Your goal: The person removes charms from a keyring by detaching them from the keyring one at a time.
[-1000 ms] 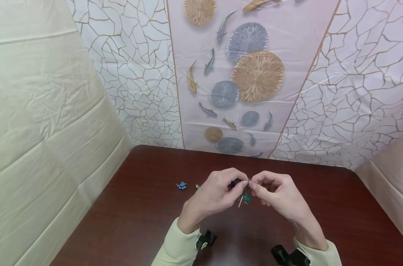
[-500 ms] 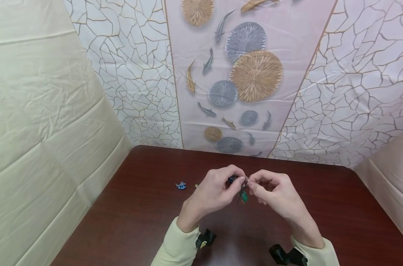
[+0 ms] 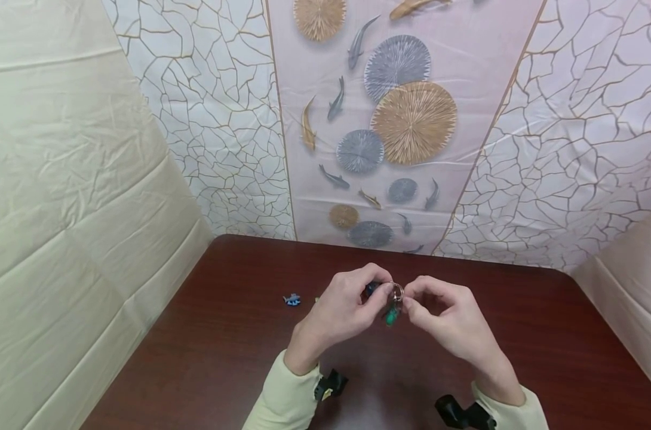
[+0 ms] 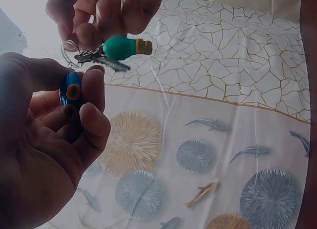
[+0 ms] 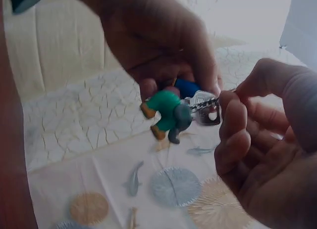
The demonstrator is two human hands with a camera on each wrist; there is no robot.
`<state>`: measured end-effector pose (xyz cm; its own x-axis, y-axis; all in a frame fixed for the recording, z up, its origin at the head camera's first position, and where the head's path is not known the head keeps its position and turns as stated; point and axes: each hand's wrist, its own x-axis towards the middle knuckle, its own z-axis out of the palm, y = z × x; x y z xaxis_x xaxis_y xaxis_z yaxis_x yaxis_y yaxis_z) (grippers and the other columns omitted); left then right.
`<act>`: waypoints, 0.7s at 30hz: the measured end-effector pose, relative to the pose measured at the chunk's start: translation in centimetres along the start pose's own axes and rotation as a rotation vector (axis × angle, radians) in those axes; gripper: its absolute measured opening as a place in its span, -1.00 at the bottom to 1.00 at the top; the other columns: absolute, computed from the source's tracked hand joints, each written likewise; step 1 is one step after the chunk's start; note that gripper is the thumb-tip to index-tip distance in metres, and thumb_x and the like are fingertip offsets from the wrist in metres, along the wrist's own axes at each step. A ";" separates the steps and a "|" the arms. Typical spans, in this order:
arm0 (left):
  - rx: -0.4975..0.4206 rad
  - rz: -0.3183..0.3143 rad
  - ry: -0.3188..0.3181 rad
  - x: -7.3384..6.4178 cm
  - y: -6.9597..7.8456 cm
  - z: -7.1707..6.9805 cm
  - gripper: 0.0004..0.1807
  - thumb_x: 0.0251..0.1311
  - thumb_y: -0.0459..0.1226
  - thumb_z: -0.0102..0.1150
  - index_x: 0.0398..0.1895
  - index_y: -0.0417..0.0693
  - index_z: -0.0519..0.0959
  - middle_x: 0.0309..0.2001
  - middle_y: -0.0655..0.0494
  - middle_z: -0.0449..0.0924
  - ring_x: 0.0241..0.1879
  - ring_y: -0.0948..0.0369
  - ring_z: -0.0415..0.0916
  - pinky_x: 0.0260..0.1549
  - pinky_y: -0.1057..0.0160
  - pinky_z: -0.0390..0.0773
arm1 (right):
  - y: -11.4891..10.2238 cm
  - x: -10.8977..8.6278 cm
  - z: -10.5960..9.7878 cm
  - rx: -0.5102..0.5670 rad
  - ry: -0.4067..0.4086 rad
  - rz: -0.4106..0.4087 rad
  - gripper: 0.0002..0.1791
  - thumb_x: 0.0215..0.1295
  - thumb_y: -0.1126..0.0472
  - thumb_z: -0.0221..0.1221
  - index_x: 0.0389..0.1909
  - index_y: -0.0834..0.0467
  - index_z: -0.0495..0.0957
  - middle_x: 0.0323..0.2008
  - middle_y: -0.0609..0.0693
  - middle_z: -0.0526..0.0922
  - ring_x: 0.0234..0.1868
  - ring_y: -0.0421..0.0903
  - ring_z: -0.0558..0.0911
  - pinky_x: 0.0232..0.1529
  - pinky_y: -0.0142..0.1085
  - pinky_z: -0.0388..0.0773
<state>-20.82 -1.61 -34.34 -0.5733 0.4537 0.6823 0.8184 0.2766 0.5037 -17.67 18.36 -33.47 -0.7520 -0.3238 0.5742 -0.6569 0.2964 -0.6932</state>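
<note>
Head view: keyring (image 4: pixel 63 49) held between two hands, above the surface (image 3: pixel 196 358).
Left hand (image 3: pixel 338 307) grips blue charm (image 4: pixel 73 89); right hand (image 3: pixel 457 313) pinches keyring; green charm (image 4: pixel 119 48) hangs between; small blue figure (image 3: pixel 291 300) lies leftward.

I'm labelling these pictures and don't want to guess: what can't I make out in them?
- Small thing on the table: head view, mostly hidden behind the left hand.
- Blue figure on the table: head view, too small to identify.
- Blue charm's full shape: left wrist view, wrapped by left fingers.
- How the keys join the metal ring: left wrist view, too small and blurred.
</note>
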 end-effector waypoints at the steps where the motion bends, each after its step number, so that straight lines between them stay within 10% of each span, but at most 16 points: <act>1: -0.001 0.003 0.002 0.0 0.0 0.0 -0.96 0.36 -0.30 0.09 -0.23 -0.02 0.54 -0.39 0.23 0.59 -0.53 0.47 0.32 -0.54 0.59 0.34 | 0.1 0.0 0.1 0.006 -0.002 -0.027 -0.75 0.16 0.54 0.21 -0.39 0.10 0.59 -0.52 -0.17 0.55 -0.52 -0.31 0.51 -0.56 -0.41 0.47; 10: -0.056 0.096 0.040 0.1 0.3 -0.3 -0.95 0.36 -0.35 0.09 -0.24 -0.07 0.55 -0.40 0.17 0.61 -0.55 0.47 0.38 -0.52 0.61 0.42 | 0.8 0.0 0.7 0.138 0.022 -0.244 -0.64 0.02 0.70 0.17 -0.31 0.20 0.60 -0.47 -0.09 0.55 -0.48 -0.30 0.51 -0.61 -0.46 0.43; 21: -0.010 0.133 0.073 0.1 0.3 -0.3 -0.95 0.34 -0.34 0.13 -0.20 -0.06 0.57 -0.30 0.17 0.57 -0.44 0.43 0.41 -0.42 0.63 0.43 | 0.2 -0.1 0.3 0.076 0.010 -0.089 -0.72 0.17 0.59 0.17 -0.29 0.14 0.59 -0.49 -0.11 0.58 -0.60 -0.25 0.52 -0.61 -0.42 0.48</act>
<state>-20.63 -1.71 -33.94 -0.4613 0.4233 0.7797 0.8872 0.2090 0.4114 -17.71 18.17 -33.81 -0.6915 -0.3372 0.6389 -0.7155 0.1979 -0.6700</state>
